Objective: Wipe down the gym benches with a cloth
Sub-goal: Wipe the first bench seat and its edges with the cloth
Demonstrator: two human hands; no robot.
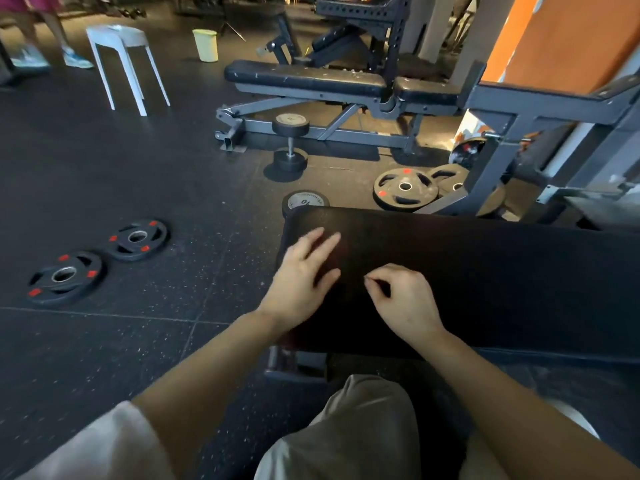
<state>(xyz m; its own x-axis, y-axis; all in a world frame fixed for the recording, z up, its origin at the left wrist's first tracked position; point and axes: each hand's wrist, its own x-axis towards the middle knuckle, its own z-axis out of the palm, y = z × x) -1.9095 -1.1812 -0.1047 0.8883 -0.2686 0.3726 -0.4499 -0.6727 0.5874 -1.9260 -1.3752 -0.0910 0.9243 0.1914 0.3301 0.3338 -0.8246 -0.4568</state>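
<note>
Left hand [303, 271] flat with straight fingers on the near black bench pad [485, 282], right hand [403, 299] beside it on the pad, fingers curled, thumb and forefinger pinched together, any cloth too unclear to tell.

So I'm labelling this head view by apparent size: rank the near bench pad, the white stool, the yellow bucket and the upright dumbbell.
1. Near bench pad, by far the largest, though it is also closest to the camera.
2. White stool.
3. Upright dumbbell.
4. Yellow bucket, which sits farther back, so the last two are unsure.
</note>
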